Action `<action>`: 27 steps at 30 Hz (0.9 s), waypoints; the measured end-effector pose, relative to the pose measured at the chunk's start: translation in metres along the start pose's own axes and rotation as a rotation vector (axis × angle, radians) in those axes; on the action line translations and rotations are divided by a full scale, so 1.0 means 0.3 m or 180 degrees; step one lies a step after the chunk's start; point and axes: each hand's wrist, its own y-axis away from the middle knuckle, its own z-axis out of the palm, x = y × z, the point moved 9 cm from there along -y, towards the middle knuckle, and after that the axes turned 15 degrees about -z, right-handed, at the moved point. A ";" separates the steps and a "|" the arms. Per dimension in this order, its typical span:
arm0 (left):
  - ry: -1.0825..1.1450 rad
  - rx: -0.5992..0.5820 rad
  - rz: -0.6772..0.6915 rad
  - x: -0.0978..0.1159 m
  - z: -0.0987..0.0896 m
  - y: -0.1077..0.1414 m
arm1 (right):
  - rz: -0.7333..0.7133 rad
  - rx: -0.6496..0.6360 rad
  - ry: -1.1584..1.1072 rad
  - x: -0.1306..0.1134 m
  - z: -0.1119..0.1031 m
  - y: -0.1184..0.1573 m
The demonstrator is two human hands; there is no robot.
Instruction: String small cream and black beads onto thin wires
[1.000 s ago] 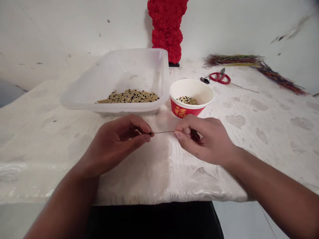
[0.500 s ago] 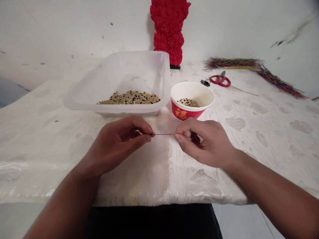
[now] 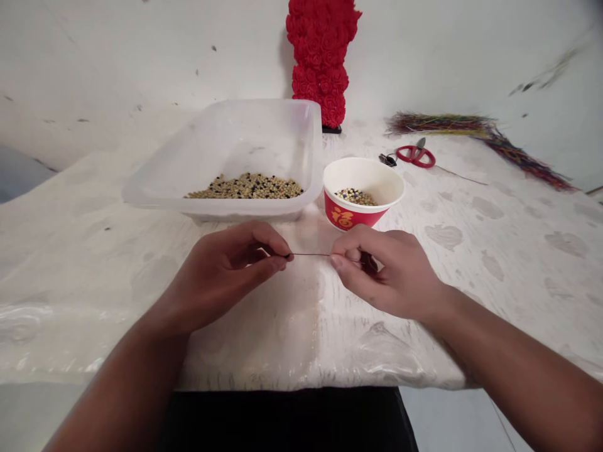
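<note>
A white wall (image 3: 235, 37) marked with dark flecks stands behind our tabletop (image 3: 264, 339), which is spread with a pale, glossy, patterned cover. Just above its near part, we have a thin dark thread (image 3: 311, 254) drawn straight between our two hands, running level from one set of fingers to the other. Our left hand (image 3: 221, 267) pinches one end between thumb and forefinger; a tiny dark bit shows at those fingertips, too small for us to make out. Our right hand (image 3: 393, 273) grips the thread between thumb and forefinger too, with its other fingers curled in toward the palm.

Beyond our left hand sits a translucent plastic tub (image 3: 211, 205), with cream and dark beads (image 3: 249, 186) heaped toward its near side. Just beside it, behind our right hand, we see a red-and-white paper bowl (image 3: 355, 218) with a gold character on its wall and more multicoloured beads (image 3: 355, 196) inside. Farther right lie red-handled scissors (image 3: 417, 155), a small black object (image 3: 388, 161) next to them, and bundles of coloured threads (image 3: 443, 122) near the wall. Behind the tub, a red rose-covered figure (image 3: 323, 63) stands on a black base (image 3: 331, 130).
</note>
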 end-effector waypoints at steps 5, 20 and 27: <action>-0.0007 -0.0019 -0.0018 -0.002 0.001 0.002 | -0.0044 -0.0032 -0.0014 -0.004 0.003 0.000; -0.0023 -0.0014 -0.0036 -0.008 0.004 -0.005 | -0.0095 0.0002 -0.0028 -0.013 0.002 0.000; -0.0041 0.0019 -0.0035 -0.006 0.000 -0.004 | -0.0132 0.0000 -0.0008 -0.018 -0.005 -0.002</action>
